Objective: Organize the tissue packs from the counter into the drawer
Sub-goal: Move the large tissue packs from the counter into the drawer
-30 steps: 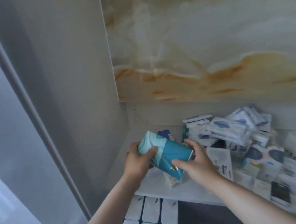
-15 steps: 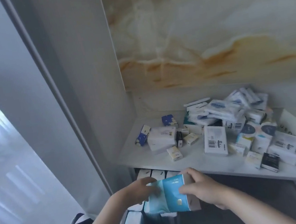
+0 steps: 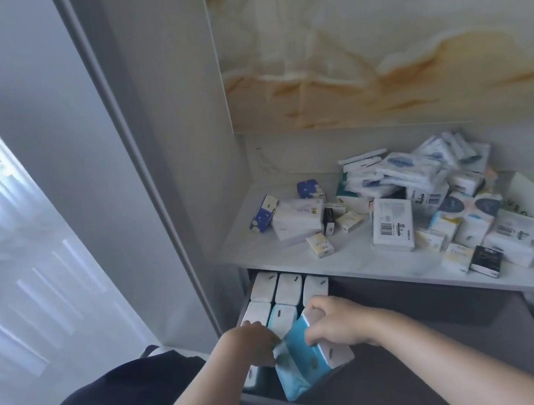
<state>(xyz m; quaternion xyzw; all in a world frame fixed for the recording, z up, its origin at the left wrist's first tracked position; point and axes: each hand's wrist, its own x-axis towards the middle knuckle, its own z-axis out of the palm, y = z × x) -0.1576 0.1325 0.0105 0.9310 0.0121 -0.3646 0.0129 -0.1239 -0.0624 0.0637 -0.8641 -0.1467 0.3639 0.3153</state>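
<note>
Marble-backed desk (image 3: 267, 257) sits beyond. My left fingers (image 3: 263, 347) and right fingers (image 3: 319, 333) grasp the blue pack (image 3: 301, 374), tilted in the drawer (image 3: 402, 355) beneath them; wedged crooked, it may topple the standing packs (image 3: 289, 289) just beyond.

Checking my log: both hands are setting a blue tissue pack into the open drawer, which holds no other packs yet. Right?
Not quite: the head view shows white packs already lined up at the left end of the drawer. The left hand and right hand do hold the blue tissue pack there.
</note>
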